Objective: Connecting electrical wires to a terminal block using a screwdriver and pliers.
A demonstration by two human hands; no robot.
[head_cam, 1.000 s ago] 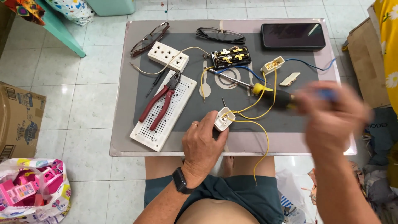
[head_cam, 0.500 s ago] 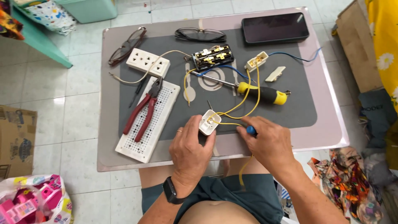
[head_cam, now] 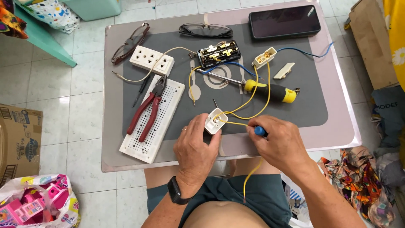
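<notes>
Right hand [head_cam: 282, 145] since nearer, fingers clamped on blue-handled screwdriver [head_cam: 260, 131] (tip leftward, toward held plug [head_cam: 216, 120]).

You sit at a low table [head_cam: 337, 126] in a tiled home room, a makeshift electrical bench: pliers [head_cam: 145, 112], screwdriver [head_cam: 270, 89], sockets, toy bag [head_cam: 38, 202], cardboard box [head_cam: 17, 139] nearby.
</notes>
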